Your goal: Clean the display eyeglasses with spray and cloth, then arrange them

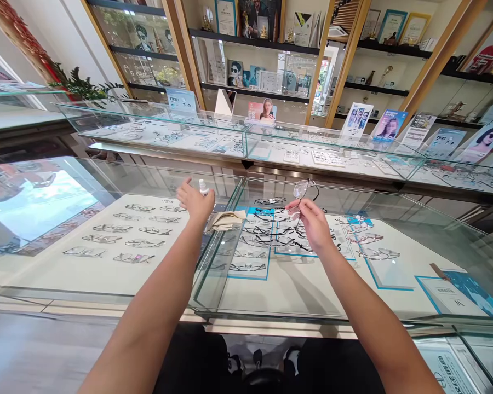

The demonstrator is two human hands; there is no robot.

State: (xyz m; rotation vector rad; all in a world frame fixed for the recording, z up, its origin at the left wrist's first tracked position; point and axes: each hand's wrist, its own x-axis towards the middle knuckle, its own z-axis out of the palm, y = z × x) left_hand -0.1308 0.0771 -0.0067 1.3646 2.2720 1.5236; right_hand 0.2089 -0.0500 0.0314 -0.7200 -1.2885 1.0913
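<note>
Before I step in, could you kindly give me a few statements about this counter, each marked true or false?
1. The right hand holds a pair of glasses. True.
2. Across the view, a beige cloth lies between the two hands. True.
3. The left hand also holds glasses. False: it is at a white-capped bottle; whether it grips it is unclear.
4. The held glasses lie inside the display. False: they are held up above the glass counter.
</note>
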